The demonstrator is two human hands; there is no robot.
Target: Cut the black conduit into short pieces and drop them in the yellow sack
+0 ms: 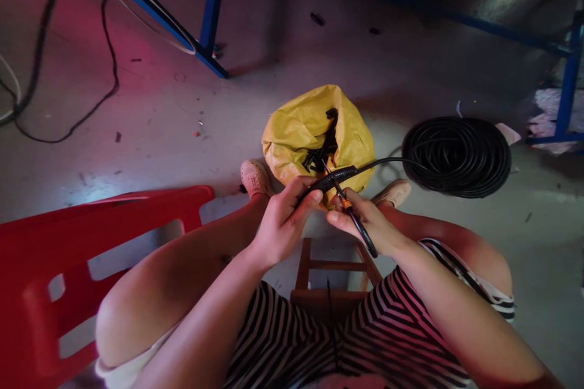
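Note:
My left hand (285,219) is closed round a ribbed black tube (349,172) above a yellow bag. Scissors (360,231) with black and orange handles are in my right hand (365,219), their blades crossing the tube just beyond my left fingers. From the tube a black cable runs right to a large black coil (456,157) on the floor. The open yellow bag (296,124) stands between my feet and holds short black pieces.
A red plastic stool (91,225) is at the left, and a wooden stool (337,265) is between my legs. Blue metal frame legs (213,0) stand ahead. Loose cables (114,67) lie at the upper left, with white wrapping (545,112) at the right.

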